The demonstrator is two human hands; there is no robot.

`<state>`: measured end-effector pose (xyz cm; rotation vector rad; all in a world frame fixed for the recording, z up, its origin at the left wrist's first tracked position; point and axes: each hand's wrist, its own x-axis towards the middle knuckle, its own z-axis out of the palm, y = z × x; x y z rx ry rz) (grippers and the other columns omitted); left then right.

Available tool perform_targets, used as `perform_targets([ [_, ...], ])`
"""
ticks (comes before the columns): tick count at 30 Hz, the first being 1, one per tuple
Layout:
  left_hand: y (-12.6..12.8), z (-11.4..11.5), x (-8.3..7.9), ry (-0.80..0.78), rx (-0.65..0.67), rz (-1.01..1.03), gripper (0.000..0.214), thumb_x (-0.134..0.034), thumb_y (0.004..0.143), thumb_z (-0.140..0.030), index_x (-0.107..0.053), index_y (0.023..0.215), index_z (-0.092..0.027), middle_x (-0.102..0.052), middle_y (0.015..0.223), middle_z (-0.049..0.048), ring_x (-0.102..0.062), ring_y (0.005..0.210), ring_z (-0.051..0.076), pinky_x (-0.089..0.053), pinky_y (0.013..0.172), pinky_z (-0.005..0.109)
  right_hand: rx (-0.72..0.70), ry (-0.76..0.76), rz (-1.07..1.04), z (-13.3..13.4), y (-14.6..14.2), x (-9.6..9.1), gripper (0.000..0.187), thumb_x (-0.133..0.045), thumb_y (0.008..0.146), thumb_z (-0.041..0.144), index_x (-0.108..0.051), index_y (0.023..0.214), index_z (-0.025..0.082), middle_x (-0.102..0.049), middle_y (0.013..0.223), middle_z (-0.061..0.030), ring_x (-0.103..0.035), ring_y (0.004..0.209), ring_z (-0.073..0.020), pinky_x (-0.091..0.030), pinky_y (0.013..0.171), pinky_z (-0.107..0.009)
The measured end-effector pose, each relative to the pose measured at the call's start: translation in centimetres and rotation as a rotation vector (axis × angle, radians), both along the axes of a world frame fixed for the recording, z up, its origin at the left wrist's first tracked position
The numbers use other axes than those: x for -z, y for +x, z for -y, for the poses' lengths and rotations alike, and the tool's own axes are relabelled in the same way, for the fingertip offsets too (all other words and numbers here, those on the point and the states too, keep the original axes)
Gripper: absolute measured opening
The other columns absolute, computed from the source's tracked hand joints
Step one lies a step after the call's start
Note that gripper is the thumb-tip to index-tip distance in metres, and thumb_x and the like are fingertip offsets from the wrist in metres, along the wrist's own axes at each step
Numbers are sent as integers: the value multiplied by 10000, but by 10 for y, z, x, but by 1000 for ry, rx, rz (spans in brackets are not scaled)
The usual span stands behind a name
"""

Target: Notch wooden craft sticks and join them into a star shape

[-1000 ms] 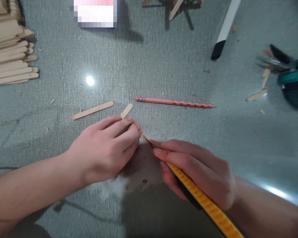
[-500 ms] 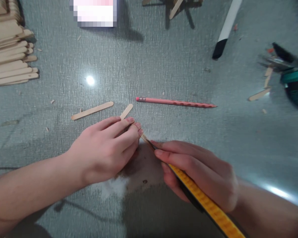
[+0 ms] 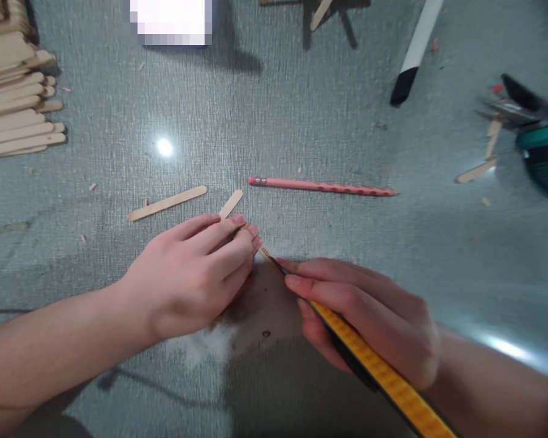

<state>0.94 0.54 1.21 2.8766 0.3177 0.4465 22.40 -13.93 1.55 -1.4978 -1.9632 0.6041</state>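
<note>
My left hand is closed, with its fingertips pressed down on a narrow wooden craft stick. That stick slants toward my right hand and bears small printed marks. Another craft stick pokes out beyond the left fingers at a different angle; its other end is hidden beneath the hand. In my right hand is a yellow and black utility knife, gripped close to the front. Its dark blade tip meets the marked stick just right of my left fingertips. Exactly how deep the blade sits cannot be made out.
A loose craft stick lies left of a pink pencil. Stacked craft sticks fill the upper left. Teal-handled pliers and stick scraps lie at right, below a white, black-tipped rod. Wood bits dot the grey table.
</note>
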Motion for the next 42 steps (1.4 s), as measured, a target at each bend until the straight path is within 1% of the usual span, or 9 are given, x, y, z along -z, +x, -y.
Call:
perform_targets([
  [4,0,0,1,-10,0,1,236,-563,1004,-233,-652,1180,-104,-765,1117,45,-716,1092,204,-589,996,363,0,6,-7,-1,-1,0,309,-582,920,108,-624,1211,200,-768,1106,-74,-764,944,-198,-657,804,-299],
  [9,-2,-1,-2,-20,12,-14,257,-574,1001,-230,-652,1203,-92,-762,1152,47,-711,1109,206,-575,998,359,52,21,-24,-1,-1,-1,286,-586,897,79,-646,1140,217,-782,1006,-63,-773,909,-209,-672,754,-299],
  [11,-1,0,-2,-29,4,-19,248,-577,1002,-233,-662,1188,-92,-764,1148,43,-711,1098,196,-573,987,349,79,-2,-22,-3,1,-4,332,-592,874,52,-629,1153,228,-774,1032,-68,-772,902,-206,-673,724,-288],
  [15,1,0,-2,-24,10,-23,231,-584,1000,-224,-671,1160,-81,-764,1123,52,-711,1072,196,-579,958,354,48,32,-31,-9,4,-7,386,-597,842,39,-600,1184,218,-757,1074,-84,-769,852,-195,-673,694,-281],
  [19,1,0,-2,-30,8,-17,235,-584,999,-226,-662,1159,-72,-757,1124,79,-715,1059,200,-588,950,356,42,10,-56,-13,0,-5,396,-604,858,51,-594,1196,258,-769,1067,-72,-774,856,-207,-682,708,-307],
  [24,1,0,-3,-19,7,0,194,-566,1005,-213,-665,1127,-98,-767,1112,45,-722,1051,200,-602,941,356,46,64,-39,-14,-2,-1,349,-641,867,79,-612,1175,242,-781,1042,-69,-776,860,-205,-683,729,-304],
  [29,2,0,-3,-7,14,41,191,-591,984,-189,-673,1106,-66,-779,1066,58,-741,1002,212,-629,914,357,84,69,-5,-13,-4,1,326,-680,883,123,-631,1169,270,-785,1087,-39,-777,880,-212,-690,764,-339],
  [37,3,0,0,1,9,28,187,-536,1005,-186,-675,1102,-107,-777,1075,52,-745,1000,203,-626,928,344,100,78,1,-14,-6,1,354,-682,859,87,-641,1156,274,-789,1062,-41,-780,869,-214,-687,758,-334],
  [42,3,1,-1,-21,-9,29,186,-539,1003,-200,-671,1105,-118,-771,1073,60,-744,1015,201,-624,950,342,51,90,18,-13,-5,1,320,-661,882,103,-633,1160,257,-782,1080,-43,-771,894,-192,-672,785,-298],
])
